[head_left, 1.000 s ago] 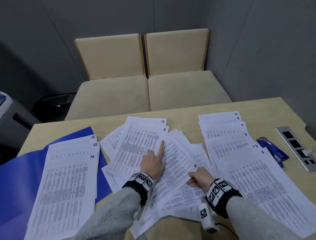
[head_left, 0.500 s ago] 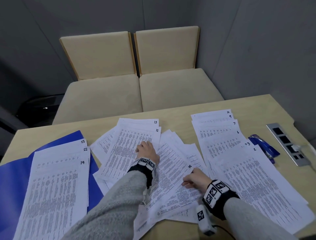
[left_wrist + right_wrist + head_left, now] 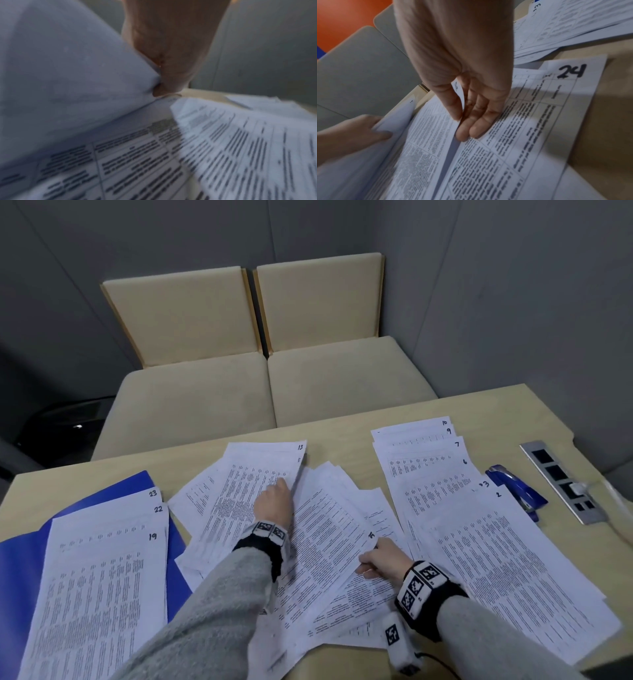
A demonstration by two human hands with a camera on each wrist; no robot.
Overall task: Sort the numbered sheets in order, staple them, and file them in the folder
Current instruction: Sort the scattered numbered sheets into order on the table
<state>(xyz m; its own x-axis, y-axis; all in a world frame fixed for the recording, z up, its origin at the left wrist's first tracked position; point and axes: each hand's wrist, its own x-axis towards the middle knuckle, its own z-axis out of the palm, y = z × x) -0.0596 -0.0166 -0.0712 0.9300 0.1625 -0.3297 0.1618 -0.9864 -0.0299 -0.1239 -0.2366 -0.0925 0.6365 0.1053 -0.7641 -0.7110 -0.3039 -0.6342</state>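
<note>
— So, what is on the far left?

— I see the blue folder lying open on the table. A pile of sheets lies on it, marked 19, 22 and 23.

— And in the middle?

— My left hand pinches the right edge of the top sheet and lifts it up. The sheet marked 13 lies under it. Loose sheets are spread out here.

— Your other hand?

— My right hand pinches the corner of one loose sheet between thumb and fingers. The sheet marked 24 lies under that hand.

— And on the right?

— A pile shows 10, 9, 7, 6 and 2. The blue stapler lies just beside it.
</note>
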